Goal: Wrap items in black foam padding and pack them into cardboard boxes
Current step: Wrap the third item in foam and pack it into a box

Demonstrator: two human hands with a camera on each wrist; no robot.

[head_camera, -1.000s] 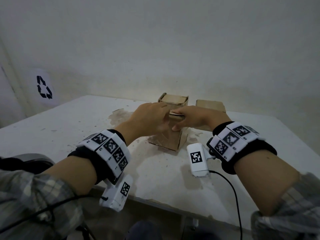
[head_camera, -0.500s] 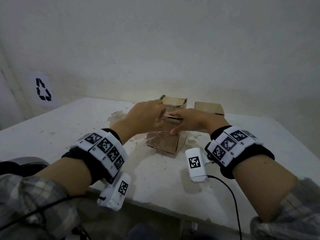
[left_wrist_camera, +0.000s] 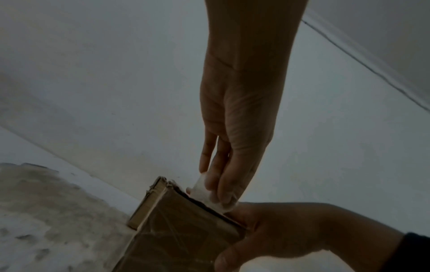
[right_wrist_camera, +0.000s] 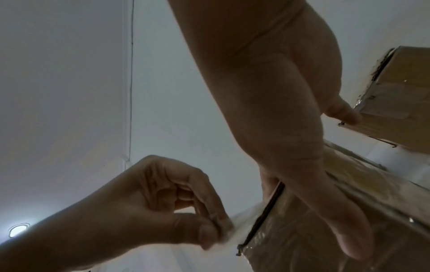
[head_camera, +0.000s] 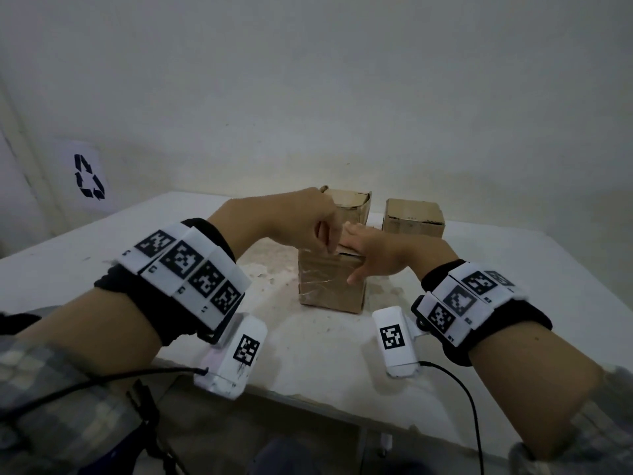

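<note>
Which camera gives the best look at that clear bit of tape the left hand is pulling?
The left wrist view: the tape shows pale against the box edge, pinched by the left hand. The right wrist view blurs it; the head view hides it behind fingers.

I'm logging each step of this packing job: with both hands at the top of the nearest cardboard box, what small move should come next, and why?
Probably the left hand should keep peeling. It pinches a whitish translucent strip, likely tape, at the top edge of the tape-covered brown cardboard box, while the right hand rests on the top, steadying it.
</note>
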